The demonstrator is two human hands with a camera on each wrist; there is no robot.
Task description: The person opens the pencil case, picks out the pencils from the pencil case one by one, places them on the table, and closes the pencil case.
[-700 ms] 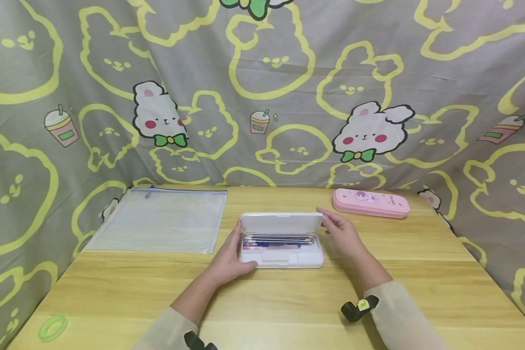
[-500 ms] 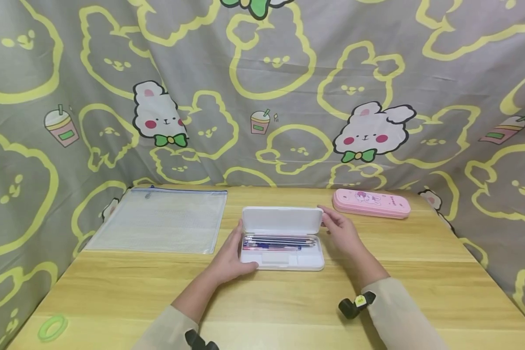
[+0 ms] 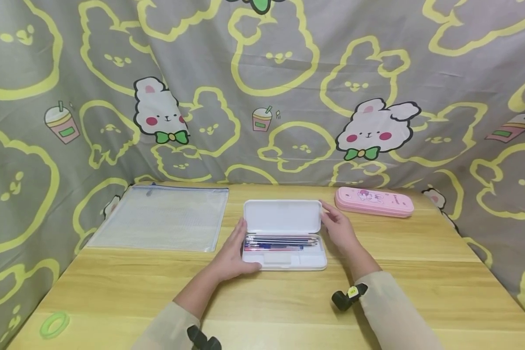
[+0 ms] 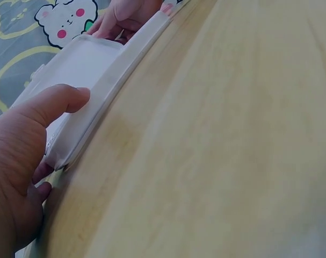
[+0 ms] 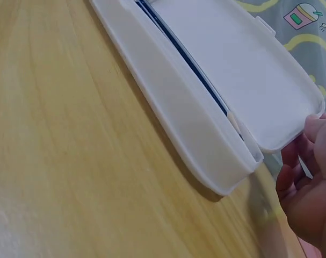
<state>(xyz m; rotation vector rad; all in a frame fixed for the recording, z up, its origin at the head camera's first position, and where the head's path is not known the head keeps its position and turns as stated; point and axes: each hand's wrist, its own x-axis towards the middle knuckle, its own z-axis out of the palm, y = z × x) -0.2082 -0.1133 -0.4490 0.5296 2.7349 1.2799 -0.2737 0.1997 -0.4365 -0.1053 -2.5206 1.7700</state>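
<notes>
A white plastic pencil case (image 3: pixel 312 263) lies on the table with its lid (image 3: pixel 282 217) raised upright at the back. Several pencils and pens (image 3: pixel 282 241) lie lengthwise in its rear compartment. My left hand (image 3: pixel 233 257) holds the case's left end, thumb over the front rim and fingers along the side; the left wrist view shows the thumb (image 4: pixel 71 99) on top. At the lid's right edge, my right hand (image 3: pixel 342 232) pinches the corner between thumb and fingers. The right wrist view shows that hand (image 5: pixel 311 185) beside the lid's inner face (image 5: pixel 232 64).
To the left lies a flat translucent zip pouch (image 3: pixel 166 218) with a blue zipper. A closed pink pencil case (image 3: pixel 374 202) sits at the back right. A green ring (image 3: pixel 54 324) is near the front left edge. A patterned curtain (image 3: pixel 218 97) hangs behind the table.
The lid has swung further up and back, with my right hand moving along at its corner. My left hand keeps its hold on the case's left end.
</notes>
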